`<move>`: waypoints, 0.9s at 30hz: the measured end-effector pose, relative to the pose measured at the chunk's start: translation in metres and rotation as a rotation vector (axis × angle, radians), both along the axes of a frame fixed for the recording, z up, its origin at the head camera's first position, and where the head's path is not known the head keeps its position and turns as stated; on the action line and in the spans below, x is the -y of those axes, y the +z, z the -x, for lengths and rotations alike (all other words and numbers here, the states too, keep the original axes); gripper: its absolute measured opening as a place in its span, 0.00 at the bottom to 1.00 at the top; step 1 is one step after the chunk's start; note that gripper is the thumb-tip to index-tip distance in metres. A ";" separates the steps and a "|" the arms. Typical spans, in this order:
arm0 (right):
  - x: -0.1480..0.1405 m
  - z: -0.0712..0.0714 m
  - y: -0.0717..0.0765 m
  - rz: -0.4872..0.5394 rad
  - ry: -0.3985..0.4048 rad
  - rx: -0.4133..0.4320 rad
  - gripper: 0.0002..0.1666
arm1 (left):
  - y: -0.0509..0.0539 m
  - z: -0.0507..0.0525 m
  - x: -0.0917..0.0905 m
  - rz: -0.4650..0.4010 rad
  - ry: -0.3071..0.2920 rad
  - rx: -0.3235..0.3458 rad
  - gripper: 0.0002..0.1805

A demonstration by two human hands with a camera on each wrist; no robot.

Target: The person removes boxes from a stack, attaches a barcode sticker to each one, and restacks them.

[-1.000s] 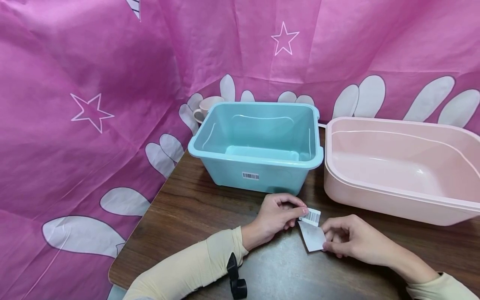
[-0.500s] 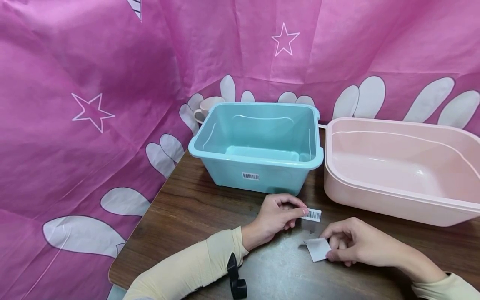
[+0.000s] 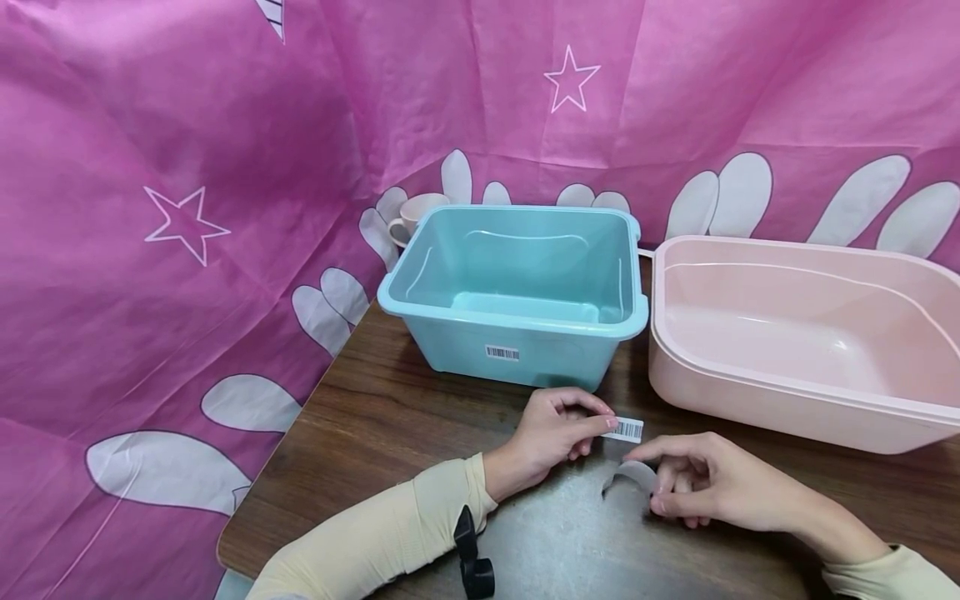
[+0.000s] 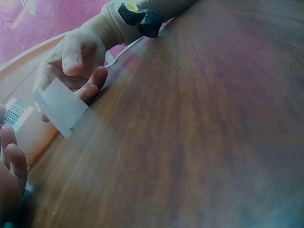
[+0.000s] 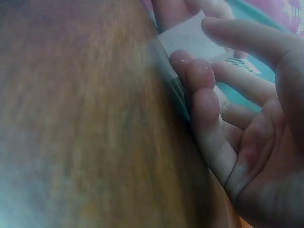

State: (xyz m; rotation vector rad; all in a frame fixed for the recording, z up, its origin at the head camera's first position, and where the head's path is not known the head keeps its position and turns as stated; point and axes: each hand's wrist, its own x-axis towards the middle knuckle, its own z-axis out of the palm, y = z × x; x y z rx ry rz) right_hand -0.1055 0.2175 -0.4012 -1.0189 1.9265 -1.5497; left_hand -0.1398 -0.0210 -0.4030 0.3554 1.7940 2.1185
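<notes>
My left hand (image 3: 551,429) pinches a small white barcode label (image 3: 628,430) by its left end, a little above the table. Just to the right, my right hand (image 3: 701,483) hangs over the table with thumb and index finger spread apart. A small piece of white backing paper (image 3: 633,475) lies against its fingers, bent into a curve in the head view. The left wrist view shows this paper (image 4: 61,107) in front of the right fingers, with the thumb off it. In the right wrist view the paper (image 5: 192,40) is partly covered by fingertips.
A light blue plastic tub (image 3: 510,325) with a barcode label on its front stands behind my hands. A pink plastic tub (image 3: 795,408) stands to its right. A pale pink mug (image 3: 412,215) is behind the blue tub. The wooden table (image 3: 360,450) has its left edge in view.
My right hand has drawn the backing paper down and away from the barcode label, then parted its thumb from it; the paper now curls. The left hand has stayed put with the label.
</notes>
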 end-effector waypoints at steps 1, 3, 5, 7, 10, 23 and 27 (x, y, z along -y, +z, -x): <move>0.000 0.000 0.000 0.005 0.005 -0.002 0.24 | 0.000 0.000 0.000 0.003 -0.001 0.000 0.11; 0.000 0.000 -0.001 0.016 0.014 -0.006 0.24 | 0.000 0.000 0.000 0.003 0.001 0.002 0.11; -0.001 0.000 -0.002 0.020 0.016 -0.012 0.24 | 0.000 0.000 0.000 0.002 0.003 0.004 0.10; -0.001 0.000 -0.003 0.025 0.018 -0.018 0.24 | 0.000 0.000 0.000 0.001 0.004 0.007 0.11; -0.001 0.000 -0.004 0.034 0.024 -0.026 0.25 | -0.001 0.000 0.000 -0.003 0.005 0.011 0.11; 0.000 0.000 -0.005 0.104 0.025 -0.030 0.27 | -0.002 0.000 -0.001 -0.003 0.014 0.016 0.11; 0.002 -0.002 0.001 0.082 -0.004 -0.004 0.26 | -0.001 0.000 -0.001 -0.007 0.015 0.017 0.11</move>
